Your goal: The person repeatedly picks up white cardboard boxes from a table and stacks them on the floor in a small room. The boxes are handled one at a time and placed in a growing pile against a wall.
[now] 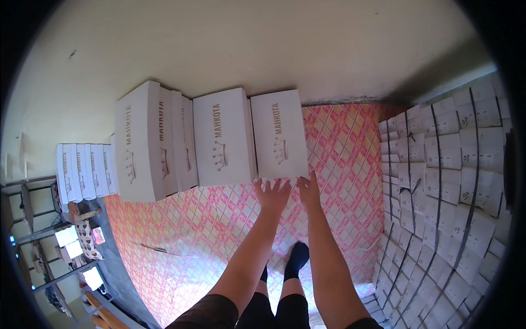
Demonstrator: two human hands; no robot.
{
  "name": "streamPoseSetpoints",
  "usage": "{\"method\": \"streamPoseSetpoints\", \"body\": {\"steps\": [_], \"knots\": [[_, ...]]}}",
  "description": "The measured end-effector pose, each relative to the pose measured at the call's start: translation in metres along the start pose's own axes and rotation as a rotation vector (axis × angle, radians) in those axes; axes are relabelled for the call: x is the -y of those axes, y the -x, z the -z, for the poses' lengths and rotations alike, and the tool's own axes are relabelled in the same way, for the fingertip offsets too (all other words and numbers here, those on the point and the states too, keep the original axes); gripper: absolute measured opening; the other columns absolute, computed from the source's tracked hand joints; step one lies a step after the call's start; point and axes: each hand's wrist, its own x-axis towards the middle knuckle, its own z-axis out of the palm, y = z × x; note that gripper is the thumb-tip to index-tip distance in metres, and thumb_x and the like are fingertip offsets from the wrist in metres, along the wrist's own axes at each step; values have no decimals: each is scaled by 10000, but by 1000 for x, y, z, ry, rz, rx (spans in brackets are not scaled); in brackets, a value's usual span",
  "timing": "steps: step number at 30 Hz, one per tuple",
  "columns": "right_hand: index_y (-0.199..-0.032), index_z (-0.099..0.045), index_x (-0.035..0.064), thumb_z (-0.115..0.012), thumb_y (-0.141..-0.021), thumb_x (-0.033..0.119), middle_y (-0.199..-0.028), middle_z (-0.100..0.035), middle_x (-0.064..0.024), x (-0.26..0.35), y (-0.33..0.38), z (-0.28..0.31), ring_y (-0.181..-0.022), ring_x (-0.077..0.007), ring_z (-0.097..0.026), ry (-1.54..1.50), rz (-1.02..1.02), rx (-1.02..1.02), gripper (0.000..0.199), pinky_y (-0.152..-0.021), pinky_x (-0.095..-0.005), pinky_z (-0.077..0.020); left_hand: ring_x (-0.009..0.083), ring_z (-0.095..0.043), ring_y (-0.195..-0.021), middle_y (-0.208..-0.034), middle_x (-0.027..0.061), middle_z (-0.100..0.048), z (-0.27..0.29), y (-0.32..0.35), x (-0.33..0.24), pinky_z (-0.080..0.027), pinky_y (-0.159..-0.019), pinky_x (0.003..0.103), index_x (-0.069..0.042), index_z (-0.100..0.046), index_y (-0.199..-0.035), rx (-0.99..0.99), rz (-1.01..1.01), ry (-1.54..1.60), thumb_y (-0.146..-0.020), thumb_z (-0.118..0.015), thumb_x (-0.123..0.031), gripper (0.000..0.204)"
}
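Reaching down with both arms, I have my left hand [272,193] and right hand [308,189] side by side at the near edge of a white box [278,134] that lies on the patterned floor [219,219]. My fingers are spread and flat, touching the box's near edge rather than wrapped around it; I grip nothing, and the hands are just beside each other, not joined.

This box is the rightmost one in a row of white boxes [181,140] set along the far wall [274,44]. It sits against its neighbour on the left, with bare floor to its right. Judging by how things lie, the row is well started: several boxes stand in place, and the one under my hands looks roughly lined up with the others, so its placing seems nearly finished. A large stack of flat white cartons [444,181] fills the right side, so much appears left to handle.

Further left, a second, smaller row of boxes [85,170] stands near metal shelving [33,219]. My feet in dark socks [296,257] show between my forearms.

I cannot tell how many boxes stand at the left end of the row, since they overlap. The shelving's contents are too small and blurred to name, and dark edges cut off the corners of the view.
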Motion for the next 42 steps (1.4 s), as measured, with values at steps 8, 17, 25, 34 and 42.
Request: {"method": "streamPoseSetpoints", "body": {"steps": [8,17,25,34,42], "knots": [[-1286,-376,63,-466,-907,219,-1124,-570,-131,58,161,50,-882,-216,-605,-450,199,61,420,-773,-331,-451,350,-304,-1264,-1450,115,-182,-30,189,-31,-289,-986,460,-290,-91,-1413,452,-103,-580,-799,-356,-553,719],[-1160,-437,7,-412,-915,105,-916,-599,-161,160,316,121,-728,-214,-596,-497,498,-133,265,-694,-345,-504,316,-500,-1111,-1297,198,-416,-33,382,-93,-402,-900,380,-70,-221,-1360,278,-334,-830,-864,-453,-329,606],[-1204,-456,39,-442,-919,227,-986,-584,-145,285,454,94,-825,-230,-592,-183,644,501,341,-693,-357,-497,175,-577,-902,-985,66,-591,0,562,-147,-417,-769,312,-71,-500,-1117,162,-477,-762,-876,-377,-393,421],[-1145,-445,-15,-422,-883,-15,-896,-589,-159,341,560,-56,-787,-209,-592,98,778,1135,263,-712,-340,-507,216,-585,-946,-993,131,-599,87,743,-200,-431,-824,325,13,-480,-1131,-215,-891,-531,-904,-400,-320,411],[-1209,-388,28,-426,-884,-22,-940,-587,-140,347,693,-183,-844,-186,-581,172,883,1567,331,-734,-319,-490,181,-577,-883,-940,91,-595,189,845,-248,-410,-772,296,-11,-514,-1094,-562,-1116,-227,-890,-436,-357,409]]}}
